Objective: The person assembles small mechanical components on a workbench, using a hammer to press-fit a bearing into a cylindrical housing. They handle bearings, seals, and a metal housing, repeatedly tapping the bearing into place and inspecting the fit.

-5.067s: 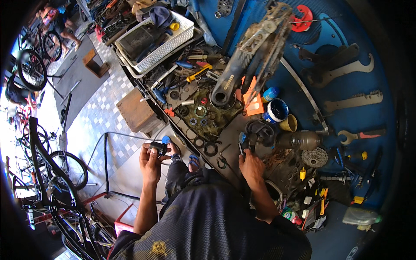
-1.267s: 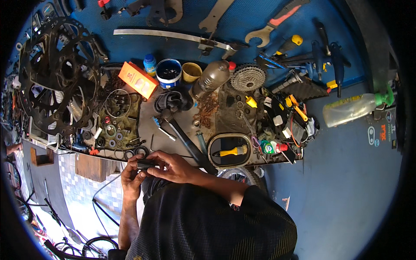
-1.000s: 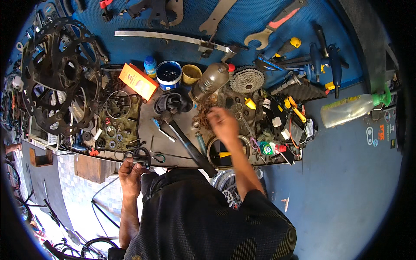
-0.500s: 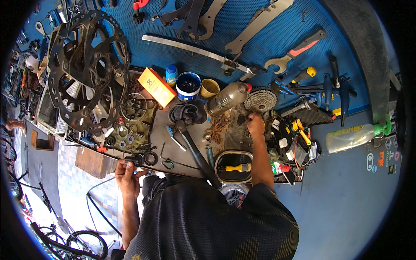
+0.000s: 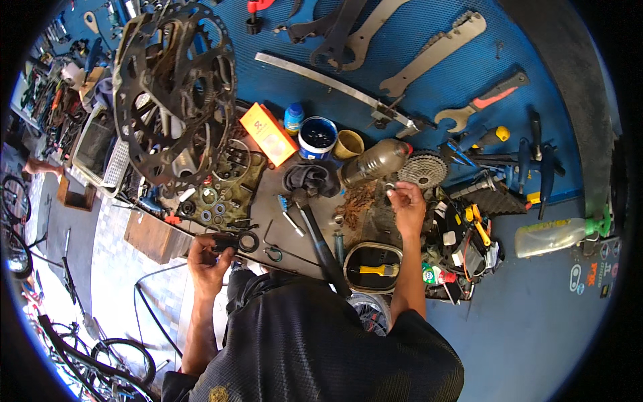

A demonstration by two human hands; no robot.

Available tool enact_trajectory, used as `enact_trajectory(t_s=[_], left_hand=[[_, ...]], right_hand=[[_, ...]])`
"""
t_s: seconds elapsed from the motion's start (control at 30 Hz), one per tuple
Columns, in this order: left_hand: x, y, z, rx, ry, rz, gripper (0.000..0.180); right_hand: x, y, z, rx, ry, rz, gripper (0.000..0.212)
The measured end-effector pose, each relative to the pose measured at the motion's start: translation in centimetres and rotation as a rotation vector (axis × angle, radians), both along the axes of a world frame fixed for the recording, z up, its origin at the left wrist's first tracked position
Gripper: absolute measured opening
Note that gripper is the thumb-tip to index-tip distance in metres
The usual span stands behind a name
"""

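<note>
At the bench's front left edge my left hand (image 5: 208, 269) is closed around a small black cylindrical part (image 5: 225, 242), its exact kind unclear. A black ring (image 5: 248, 241) lies beside that part. Farther right, my right hand (image 5: 410, 212) pinches a small silvery ring-like piece (image 5: 390, 187) between thumb and fingers, above the bench. Just beyond the right hand rests a toothed bicycle cassette (image 5: 423, 169). A dark plastic bottle (image 5: 379, 163) lies tilted to its left, with a heap of rusty chain (image 5: 360, 203) below.
A hammer (image 5: 317, 234) and an oval tray (image 5: 351, 282) holding a yellow-handled brush (image 5: 378, 271) are between my arms. Chainrings (image 5: 124, 124) hang at left. An orange box (image 5: 268, 134), blue tub (image 5: 317, 137) and black cloth (image 5: 311, 177) stand along the back. Tools hang on the blue wall.
My right hand has come up off the bench near the cassette, with the silvery piece now showing in its fingers. My left hand has turned its grip around the black part. The whole view has shifted.
</note>
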State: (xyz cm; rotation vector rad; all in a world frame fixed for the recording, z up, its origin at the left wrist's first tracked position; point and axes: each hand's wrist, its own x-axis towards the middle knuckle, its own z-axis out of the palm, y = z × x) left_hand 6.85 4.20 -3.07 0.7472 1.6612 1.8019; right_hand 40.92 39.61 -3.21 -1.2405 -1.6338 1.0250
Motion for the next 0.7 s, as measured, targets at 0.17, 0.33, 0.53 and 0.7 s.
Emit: enact_trajectory(t_s=[0.17,0.33,0.53,0.7], left_hand=[[1.3,1.6,1.2,0.032,0.026,-0.030,0.050],[1.6,2.6,3.7,0.103,0.081,-0.074,0.070],[1.2,0.5,6.3,-0.035,0.118,0.011,0.054],[0.8,-0.5,6.9,0.009,0.352,0.041,0.055]], right_hand=[[-9.0,-9.0,6.9,0.155,0.030,0.346,0.016],[-15.8,-13.5,10.0,0.803,0.011,0.785,0.025],[-19.5,-15.3,10.6,1.025,0.092,1.003,0.027],[-20.3,-16.1,11.0,1.039,0.048,1.076,0.024]])
